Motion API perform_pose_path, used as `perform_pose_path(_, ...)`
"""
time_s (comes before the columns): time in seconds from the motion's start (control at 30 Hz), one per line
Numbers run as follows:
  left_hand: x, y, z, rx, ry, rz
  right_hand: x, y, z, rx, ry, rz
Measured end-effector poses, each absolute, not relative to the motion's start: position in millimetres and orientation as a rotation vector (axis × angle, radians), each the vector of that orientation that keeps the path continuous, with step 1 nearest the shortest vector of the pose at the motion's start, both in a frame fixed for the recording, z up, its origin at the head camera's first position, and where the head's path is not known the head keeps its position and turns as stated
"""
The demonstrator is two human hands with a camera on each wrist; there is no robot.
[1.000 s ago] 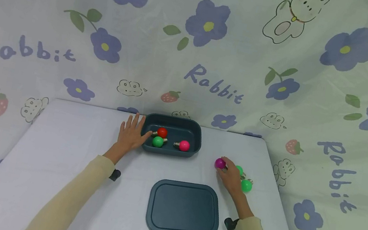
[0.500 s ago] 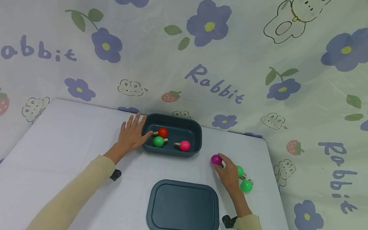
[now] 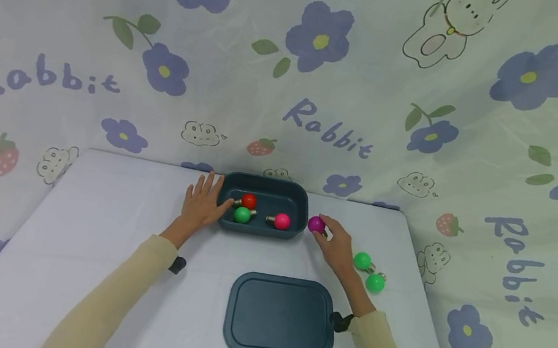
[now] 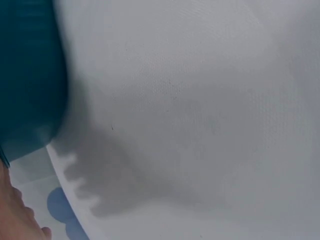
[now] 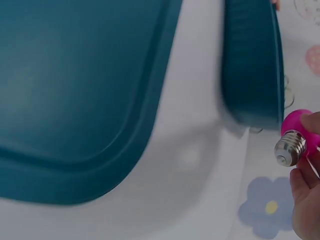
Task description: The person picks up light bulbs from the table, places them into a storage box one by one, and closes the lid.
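Observation:
A dark teal box at the back of the table contains a red bulb, a green bulb and a pink bulb. My left hand rests with spread fingers against the box's left end, its thumb at the rim. Just off the box's right end, my right hand pinches a purple light bulb. In the right wrist view that bulb's silver screw base points out from the fingers. The left wrist view catches only a bit of the left hand.
A matching flat lid lies on the white table in front of the box. Two green bulbs, a farther one and a nearer one, lie right of the right hand. A printed cloth hangs behind the table.
My right hand has carried the purple bulb left and away from me, up to the box's right end. Both green bulbs on the table are now uncovered. My left hand stays at the box.

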State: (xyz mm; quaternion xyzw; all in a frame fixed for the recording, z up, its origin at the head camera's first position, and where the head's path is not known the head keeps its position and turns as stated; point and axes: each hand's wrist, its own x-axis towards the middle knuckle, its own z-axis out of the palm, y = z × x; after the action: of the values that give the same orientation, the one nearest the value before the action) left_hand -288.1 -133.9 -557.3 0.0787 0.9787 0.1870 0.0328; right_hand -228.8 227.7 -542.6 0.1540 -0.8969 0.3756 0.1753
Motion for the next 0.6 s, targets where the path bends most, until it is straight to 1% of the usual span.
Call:
perform_pose_path(0.17,-288,-134,-558,0.244,3.015,0.582,-238,212,-533,0.489,-2.509,1.097)
perform_pose_path(0.6,-290,-136,-560,0.257,3.023,0.598,-264,175,-524,0.483,-2.58,1.128)
